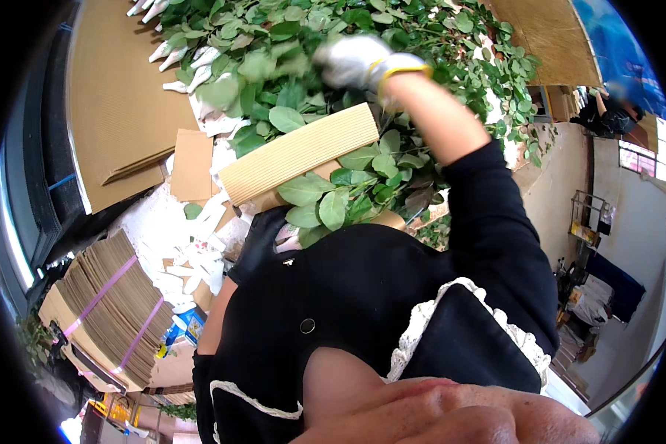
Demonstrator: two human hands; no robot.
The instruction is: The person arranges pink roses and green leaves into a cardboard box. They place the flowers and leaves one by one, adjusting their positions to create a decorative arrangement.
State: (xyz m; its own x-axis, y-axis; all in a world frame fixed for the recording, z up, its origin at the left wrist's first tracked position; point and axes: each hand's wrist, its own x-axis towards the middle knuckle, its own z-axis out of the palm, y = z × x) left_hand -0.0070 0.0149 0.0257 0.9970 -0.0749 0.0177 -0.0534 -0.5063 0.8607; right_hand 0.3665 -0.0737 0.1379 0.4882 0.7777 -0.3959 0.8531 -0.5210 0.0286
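Observation:
My left hand, in a black glove, is low beside the near end of a strip of ribbed tan cardboard. Its fingers are mostly hidden, so its grip is unclear. Leafy green stems stick out beneath the strip, close to my body. Farther off, my right hand, in a white glove with a yellow cuff edge, reaches over a thick pile of leafy stems. Motion blurs its fingers and the leaves beside them. White-sleeved bud tips line the pile's left side.
Large flat cardboard sheets lie to the left, with a small cardboard piece nearby. Scattered white paper scraps surround a blue packet. A strapped cardboard stack stands lower left. Another person is far right, near a metal cart.

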